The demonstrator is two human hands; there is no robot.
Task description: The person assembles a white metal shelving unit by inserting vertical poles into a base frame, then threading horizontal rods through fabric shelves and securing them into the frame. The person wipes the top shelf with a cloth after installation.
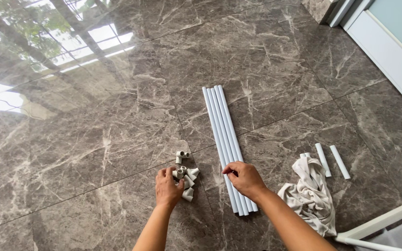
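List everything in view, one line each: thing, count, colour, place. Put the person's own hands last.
long pipes: four, pale blue-white, side by side on the floor at centre, near ends under the right hand
pipe connectors: a small heap, exact count unclear, off-white, left of the pipes; one lies apart just above the heap
short pipe pieces: two clearly seen, white, right of the cloth; a third end seems to show at the cloth's top
cloth: one, cream, crumpled, right of the long pipes
floor: brown marble tiles, glossy, reflecting a window
white frame: one, bottom right corner
left hand: on the connector heap
right hand: resting on the long pipes
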